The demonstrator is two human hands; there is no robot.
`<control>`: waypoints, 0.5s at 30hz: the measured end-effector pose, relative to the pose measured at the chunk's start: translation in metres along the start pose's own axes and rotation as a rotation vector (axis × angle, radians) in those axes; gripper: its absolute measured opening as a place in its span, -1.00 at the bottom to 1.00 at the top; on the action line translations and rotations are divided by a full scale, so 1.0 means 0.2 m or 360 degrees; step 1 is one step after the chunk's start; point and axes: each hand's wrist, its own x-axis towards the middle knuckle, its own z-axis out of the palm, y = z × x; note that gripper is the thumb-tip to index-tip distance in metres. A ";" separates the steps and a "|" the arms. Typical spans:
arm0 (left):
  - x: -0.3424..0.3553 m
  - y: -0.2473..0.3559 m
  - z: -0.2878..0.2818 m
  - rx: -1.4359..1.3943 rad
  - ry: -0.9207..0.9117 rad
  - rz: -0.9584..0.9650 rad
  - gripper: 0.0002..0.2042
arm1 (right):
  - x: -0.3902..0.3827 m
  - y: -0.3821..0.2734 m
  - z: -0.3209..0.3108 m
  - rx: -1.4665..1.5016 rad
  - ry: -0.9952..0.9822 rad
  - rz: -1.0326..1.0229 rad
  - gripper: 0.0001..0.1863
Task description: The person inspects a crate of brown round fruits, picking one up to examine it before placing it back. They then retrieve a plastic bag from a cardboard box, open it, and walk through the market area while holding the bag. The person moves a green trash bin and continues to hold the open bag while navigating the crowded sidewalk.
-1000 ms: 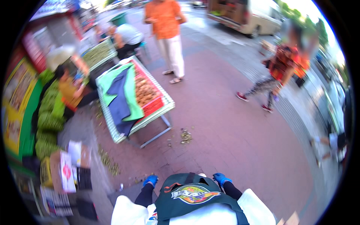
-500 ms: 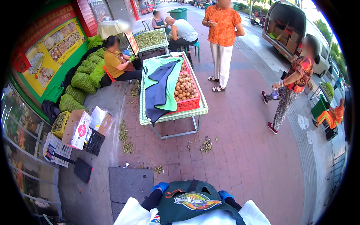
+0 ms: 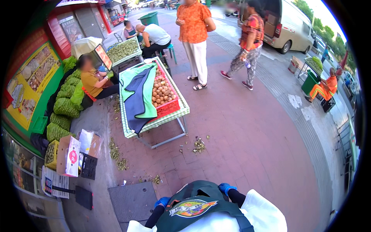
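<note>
Both hands wear blue gloves and hang at the sides of my dark green apron (image 3: 197, 193). My left hand (image 3: 163, 201) is beside the apron's left edge. On the other side, my right hand (image 3: 225, 188) is a little farther forward. The fingers of both are small and partly hidden, so I cannot tell what they hold, if anything. Ahead stands a table with a green checked cloth (image 3: 181, 112). It bears a red crate (image 3: 167, 110) of brown walnuts (image 3: 162, 92), and a green and dark blue cloth garment (image 3: 141, 92) lies partly over it.
Green net sacks (image 3: 65, 107) line the left wall, near a cardboard box (image 3: 68, 154), a black crate (image 3: 89, 166) and a scale (image 3: 83, 197). A seated person (image 3: 92, 79) works beside the table. Someone in orange (image 3: 195, 23) stands beyond; another (image 3: 249, 46) walks. Husk scraps (image 3: 199, 145) litter the paving.
My view has turned right, so the table and sacks sit farther left. The walker in the patterned top has moved left toward the person in orange. My right hand has swung slightly forward.
</note>
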 end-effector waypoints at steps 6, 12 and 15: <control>0.00 -0.06 0.14 -0.0063 0.0165 -0.0099 -0.64 | -0.03 0.13 0.04 -0.0384 -0.0185 0.0009 -0.61; -0.15 -0.07 0.32 -0.0146 0.0015 -0.0409 -0.50 | -0.01 0.12 0.02 -0.0399 -0.0207 -0.0157 -0.64; -0.30 0.08 0.31 -0.0378 0.0089 -0.0662 -0.48 | 0.12 0.16 0.04 -0.0404 -0.0134 -0.0196 -0.64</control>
